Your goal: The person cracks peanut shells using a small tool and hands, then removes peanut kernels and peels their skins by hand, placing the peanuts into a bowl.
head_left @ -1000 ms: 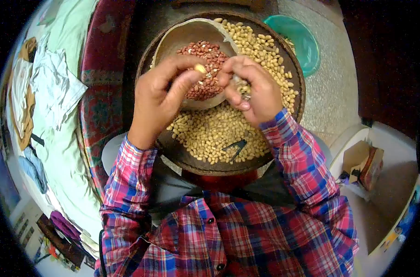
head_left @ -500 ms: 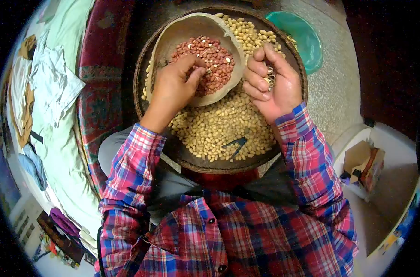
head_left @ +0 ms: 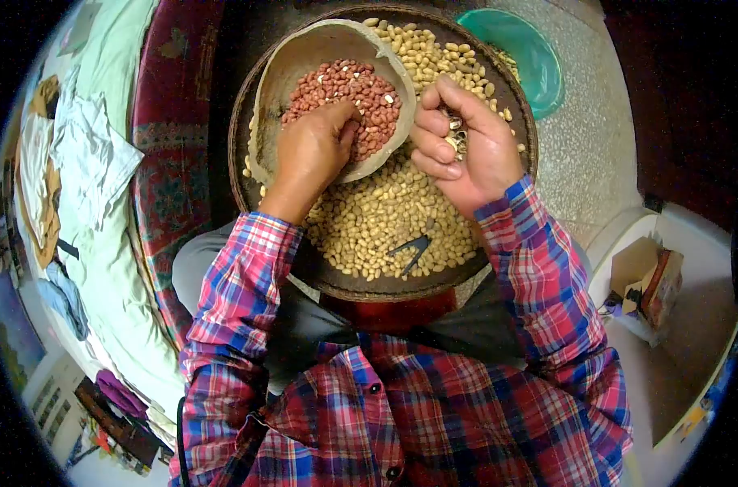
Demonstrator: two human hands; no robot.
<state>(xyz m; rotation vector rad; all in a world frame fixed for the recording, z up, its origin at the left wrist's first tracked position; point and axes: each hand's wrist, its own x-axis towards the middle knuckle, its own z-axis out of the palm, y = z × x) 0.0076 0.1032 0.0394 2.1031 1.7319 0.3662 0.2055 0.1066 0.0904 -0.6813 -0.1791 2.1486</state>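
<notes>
My left hand (head_left: 316, 146) reaches over the rim of a gourd-like bowl (head_left: 271, 97), its thumb and fingers pinched at the shelled red peanuts (head_left: 340, 85). Anything between those fingertips is hidden. Over the right side of the large round tray (head_left: 352, 288), my right hand (head_left: 474, 146) is turned palm inward with curled fingers. Broken peanut shells (head_left: 458, 138) show inside that palm. Unshelled peanuts (head_left: 361, 219) cover much of the tray, and the bowl rests on it. A black V-shaped tool (head_left: 411, 253) lies on the peanuts near the front.
A green plastic basin (head_left: 539, 65) stands on the floor behind the tray at right. To the right is a white bin (head_left: 685, 325) with cardboard inside. A bed with a pale green sheet (head_left: 113, 243) and clothes runs along the left.
My left hand's fingertips have dipped further among the red peanuts. The right hand has shifted slightly left, still curled around the shells. The whole view has shifted a little.
</notes>
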